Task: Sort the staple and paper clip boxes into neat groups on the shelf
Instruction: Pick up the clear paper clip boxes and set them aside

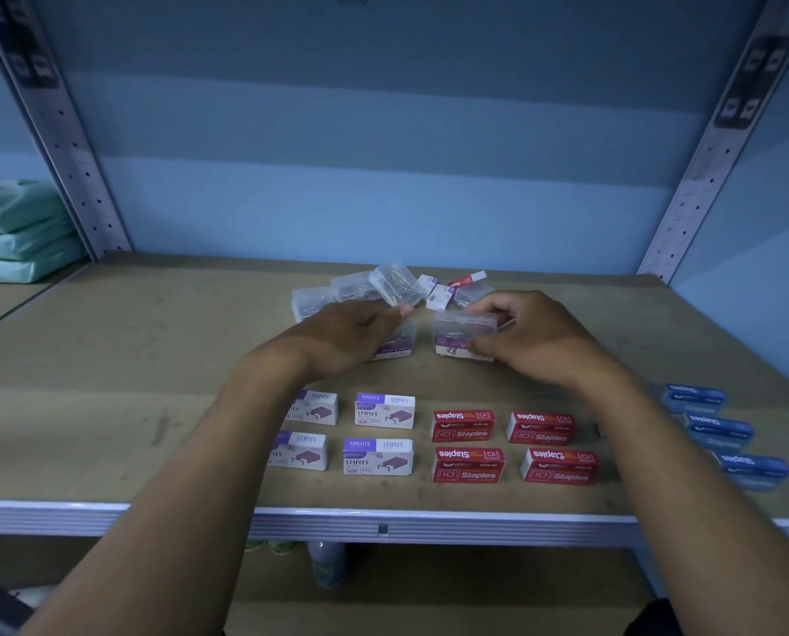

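Hand (537, 339) before loose box heap (383, 286)

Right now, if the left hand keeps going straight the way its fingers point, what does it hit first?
Probably the tilted clear paper clip box right at the left hand fingertips, which may already touch it. Depth is unclear.

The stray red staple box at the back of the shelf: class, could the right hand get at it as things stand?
Probably not yet: the right hand grips a clear paper clip box. The red staple box lies just behind, nothing blocking it.

"KREATE STAPLES" on white boxes (385, 410); "Staples" on red boxes (463, 425).
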`<action>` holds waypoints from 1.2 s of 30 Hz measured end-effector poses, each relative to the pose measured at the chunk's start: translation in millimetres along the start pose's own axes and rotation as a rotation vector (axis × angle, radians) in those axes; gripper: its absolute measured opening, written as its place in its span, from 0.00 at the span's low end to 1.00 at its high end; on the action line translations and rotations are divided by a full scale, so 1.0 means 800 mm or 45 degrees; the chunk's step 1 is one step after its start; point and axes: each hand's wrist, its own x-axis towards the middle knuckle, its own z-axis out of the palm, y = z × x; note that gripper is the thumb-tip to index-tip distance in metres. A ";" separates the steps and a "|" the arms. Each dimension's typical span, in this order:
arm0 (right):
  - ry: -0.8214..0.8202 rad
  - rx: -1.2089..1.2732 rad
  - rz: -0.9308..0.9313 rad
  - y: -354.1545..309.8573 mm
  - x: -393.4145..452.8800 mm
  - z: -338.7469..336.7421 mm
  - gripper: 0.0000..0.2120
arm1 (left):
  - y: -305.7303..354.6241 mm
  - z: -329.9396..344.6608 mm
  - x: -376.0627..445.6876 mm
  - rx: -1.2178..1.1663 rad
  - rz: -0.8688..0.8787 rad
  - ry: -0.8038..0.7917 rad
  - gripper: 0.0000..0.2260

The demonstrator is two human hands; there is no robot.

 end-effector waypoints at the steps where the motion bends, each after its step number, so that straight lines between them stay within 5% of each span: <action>1: -0.003 0.028 -0.005 -0.001 -0.001 -0.001 0.14 | 0.002 0.000 0.000 0.037 0.027 -0.010 0.26; 6: -0.026 0.167 -0.073 -0.006 -0.007 -0.004 0.19 | 0.002 -0.002 -0.001 0.175 0.055 0.079 0.24; 14: -0.005 0.152 -0.106 -0.009 -0.011 -0.009 0.23 | 0.002 -0.003 0.003 -0.013 0.169 0.334 0.10; 26: -0.085 0.040 -0.161 -0.011 -0.012 -0.008 0.30 | -0.010 -0.018 -0.006 -0.221 0.222 0.394 0.16; 36: -0.139 0.063 -0.195 -0.012 -0.002 0.012 0.15 | -0.038 -0.039 -0.030 -0.142 0.130 0.320 0.13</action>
